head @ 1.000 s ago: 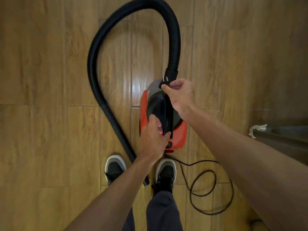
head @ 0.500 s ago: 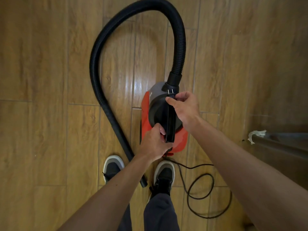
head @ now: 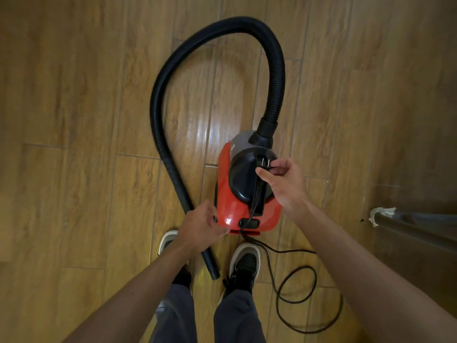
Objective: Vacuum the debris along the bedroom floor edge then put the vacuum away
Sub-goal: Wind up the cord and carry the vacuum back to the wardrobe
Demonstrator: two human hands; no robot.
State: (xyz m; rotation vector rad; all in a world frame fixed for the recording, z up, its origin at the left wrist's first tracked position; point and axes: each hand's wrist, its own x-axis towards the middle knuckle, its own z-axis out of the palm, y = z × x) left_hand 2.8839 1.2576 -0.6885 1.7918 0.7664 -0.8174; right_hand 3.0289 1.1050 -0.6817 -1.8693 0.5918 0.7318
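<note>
Head view, nearest first: two shoes are seen on the wooden floor (head: pixel 74 169), the right shoe (head: pixel 244 261) just behind the vacuum (head: pixel 232 206) and the left shoe (head: pixel 168 240) partly hidden by the left forearm. The rigid black end of the hose (head: pixel 210 263) is laid between the feet, and loose loops of black cord (head: pixel 317 280) are spread on the floor just beside the right shoe.

Trouble is most likely to be caused here. A foot could be caught in the slack cord or set down on the hose end if a step is taken before the cord is gathered. The vacuum could also be tugged over if the cord is pulled hard while the body is only lightly steadied.

The left hand (head: pixel 201 226) is placed at the rear left corner of the red shell, its fingers loosely bent with the tips against the plastic. Nothing is seen enclosed by it.

Further on, the right hand (head: pixel 284 184) is held over the black handle (head: pixel 243 179). The plug (head: pixel 264 164) is pinched between thumb and curled fingers with its prongs pointing away, and the cord is drawn from it back along the handle to the rear.

Beyond, the hose (head: pixel 277 70) is arched from the vacuum's front in a wide loop. Putting away is judged under way, the cord not yet stowed.
</note>
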